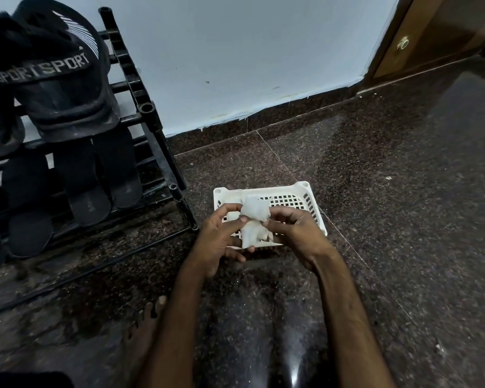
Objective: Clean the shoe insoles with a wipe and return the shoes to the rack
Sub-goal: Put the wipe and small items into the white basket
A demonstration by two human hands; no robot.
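Head view: white wipe [254, 221] bunched between both hands, above white basket [305, 189]. Left hand [221, 239] and right hand [294, 233] pinch it, fingers curled. Black shoes [59, 79] sit on rack [149, 127], far left.

the letters "sportsport" are seen in pale capitals, the word "sport" being printed twice in a row, on a band across the heel of the black shoe [59, 88], which is stood on the upper shelf of the rack [149, 130].

Head-worn view faces forward and down — seemingly low, rack [151, 127] at left.
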